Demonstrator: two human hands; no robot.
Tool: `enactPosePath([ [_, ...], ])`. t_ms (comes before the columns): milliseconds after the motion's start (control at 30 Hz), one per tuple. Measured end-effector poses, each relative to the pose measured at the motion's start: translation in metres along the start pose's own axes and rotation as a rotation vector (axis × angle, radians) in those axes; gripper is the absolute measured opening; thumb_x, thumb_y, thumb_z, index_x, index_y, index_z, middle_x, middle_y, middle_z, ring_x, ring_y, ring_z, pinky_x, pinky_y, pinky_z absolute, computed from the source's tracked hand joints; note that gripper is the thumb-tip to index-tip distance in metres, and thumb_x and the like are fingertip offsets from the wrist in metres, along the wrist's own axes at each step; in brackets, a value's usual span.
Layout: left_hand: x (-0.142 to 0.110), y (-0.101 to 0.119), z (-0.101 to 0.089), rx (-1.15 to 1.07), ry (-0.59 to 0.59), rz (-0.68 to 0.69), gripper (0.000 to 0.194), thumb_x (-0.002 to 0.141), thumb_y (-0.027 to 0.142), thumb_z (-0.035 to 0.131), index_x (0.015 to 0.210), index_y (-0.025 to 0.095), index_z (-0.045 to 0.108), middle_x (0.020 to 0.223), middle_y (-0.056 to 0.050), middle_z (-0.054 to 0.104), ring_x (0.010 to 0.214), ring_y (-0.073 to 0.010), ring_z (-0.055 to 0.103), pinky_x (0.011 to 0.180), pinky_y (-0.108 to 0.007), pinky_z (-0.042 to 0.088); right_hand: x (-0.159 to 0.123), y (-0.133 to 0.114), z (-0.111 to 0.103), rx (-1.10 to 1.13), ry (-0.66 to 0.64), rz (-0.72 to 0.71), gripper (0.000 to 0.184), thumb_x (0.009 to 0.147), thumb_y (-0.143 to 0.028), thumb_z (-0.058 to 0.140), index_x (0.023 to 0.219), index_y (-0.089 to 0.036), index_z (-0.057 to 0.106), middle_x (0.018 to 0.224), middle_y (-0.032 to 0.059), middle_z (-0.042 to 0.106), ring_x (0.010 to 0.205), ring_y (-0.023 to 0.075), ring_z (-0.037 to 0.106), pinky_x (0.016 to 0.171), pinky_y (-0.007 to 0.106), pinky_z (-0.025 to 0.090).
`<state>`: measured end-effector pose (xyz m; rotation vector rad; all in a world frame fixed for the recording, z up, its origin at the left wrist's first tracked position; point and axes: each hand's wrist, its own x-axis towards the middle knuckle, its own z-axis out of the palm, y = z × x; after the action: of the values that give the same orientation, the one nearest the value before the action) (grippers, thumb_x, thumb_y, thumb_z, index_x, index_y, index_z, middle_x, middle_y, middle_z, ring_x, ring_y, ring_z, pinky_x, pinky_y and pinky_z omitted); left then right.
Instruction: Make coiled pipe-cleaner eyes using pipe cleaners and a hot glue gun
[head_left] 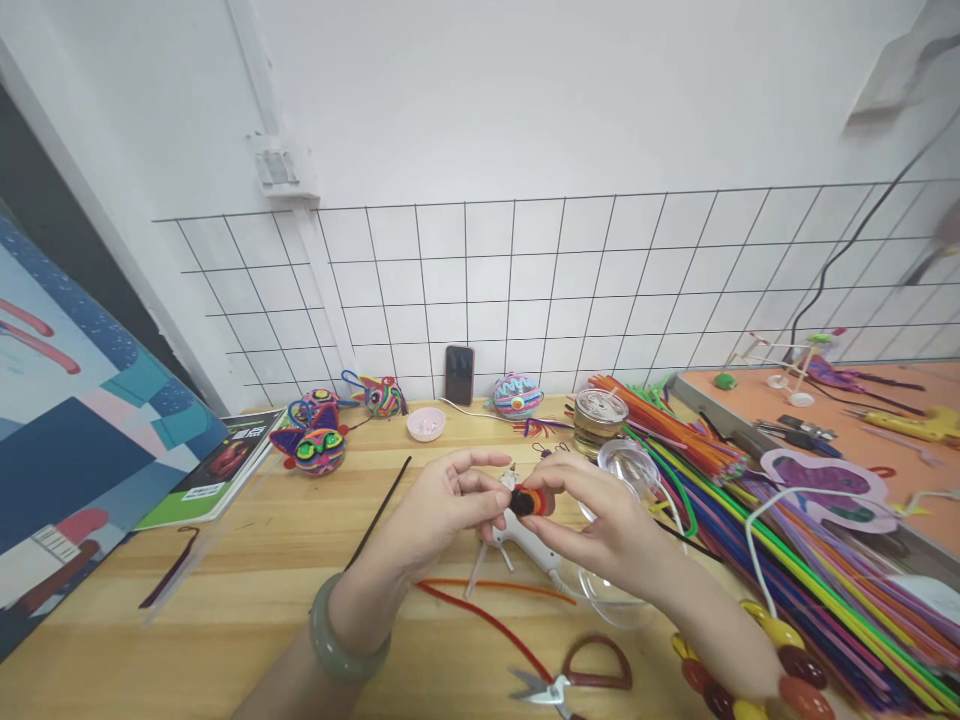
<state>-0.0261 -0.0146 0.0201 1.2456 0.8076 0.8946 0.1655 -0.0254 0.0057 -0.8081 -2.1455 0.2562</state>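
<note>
Between my two hands is a small coiled pipe-cleaner piece (529, 501), black at the left end with red and orange bands. My left hand (442, 510) pinches its black end with thumb and fingers. From the other side, the fingers of my right hand (607, 520) close round the red and orange part. Below my hands a white hot glue gun (531, 543) stands on the table, partly hidden by them. Nearer me lie a red pipe cleaner (491, 622), an orange pipe cleaner (510, 588) and red-handled scissors (559, 688) with parted blades. A black pipe cleaner (381, 508) lies left.
Several yarn-covered ornaments (319, 450) stand at the back, with a pink dish (426, 424) and a phone (460, 375) against the wall grid. A glass jar (600, 420) and a large bundle of coloured pipe cleaners (795, 560) take up the right side.
</note>
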Motion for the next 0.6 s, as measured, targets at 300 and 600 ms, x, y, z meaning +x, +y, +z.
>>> enactPosePath([
  [300,0.0008,-0.0009,-0.0002,0.026,0.002,-0.025,0.044,0.062,0.025,0.071,0.102,0.014,0.056,0.065,-0.001,0.062,0.048,-0.0079,0.052,0.041,-0.017,0.035,-0.0001,-0.0006,0.0008,-0.026,0.003,-0.014,0.016,0.078,-0.020,0.057,0.094,-0.019,0.055,0.076,0.0038,0.057,0.072,0.0165,0.054,0.065,0.030,0.045],
  [600,0.0025,-0.0042,-0.0019,0.038,-0.014,-0.018,0.040,0.065,0.024,0.069,0.102,0.015,0.056,0.066,0.000,0.061,0.050,-0.0073,0.053,0.044,-0.017,0.036,-0.0001,-0.0007,0.0003,-0.058,-0.018,-0.018,0.017,0.079,-0.022,0.056,0.095,-0.018,0.056,0.078,0.0049,0.057,0.074,0.0170,0.053,0.066,0.030,0.044],
])
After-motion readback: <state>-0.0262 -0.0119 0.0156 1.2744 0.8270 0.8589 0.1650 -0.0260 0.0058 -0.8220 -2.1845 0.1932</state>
